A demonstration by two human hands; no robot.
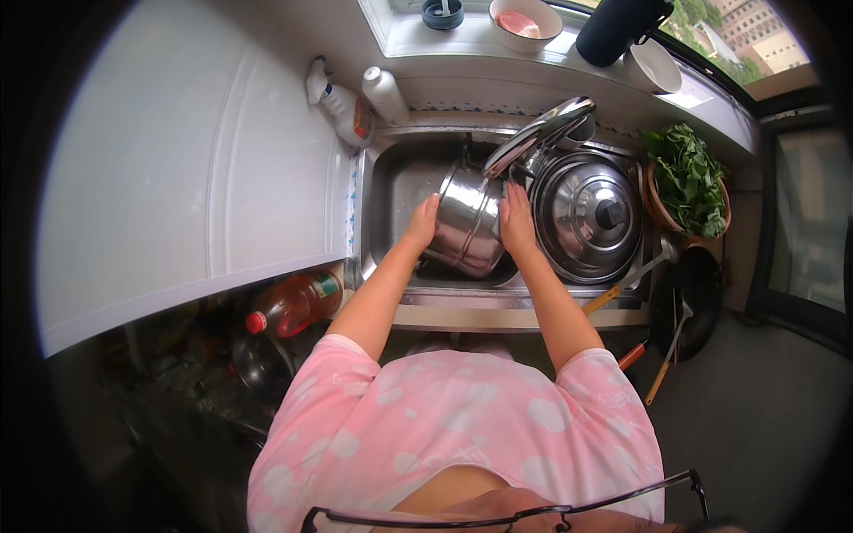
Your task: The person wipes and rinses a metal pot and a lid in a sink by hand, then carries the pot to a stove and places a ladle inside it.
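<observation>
A shiny stainless steel pot (468,226) lies tilted over in the metal sink basin (391,195), its round side turned up. My left hand (424,222) presses against one end of it, and my right hand (517,218) against the other, so the pot is gripped between them. Its inside is hidden from me. Just above the pot, the chrome faucet (539,138) reaches over the basin; whether water runs is hard to tell. Close to the right of my right hand sits a large round steel lid (577,209) with a black knob.
Behind the sink's left corner stand a spray bottle (349,115) and a white bottle (385,95). Leafy greens (689,178) fill a basket at the right, near a black wok (702,302) and a spatula (626,280). A bowl with pink meat (524,24) rests on the windowsill.
</observation>
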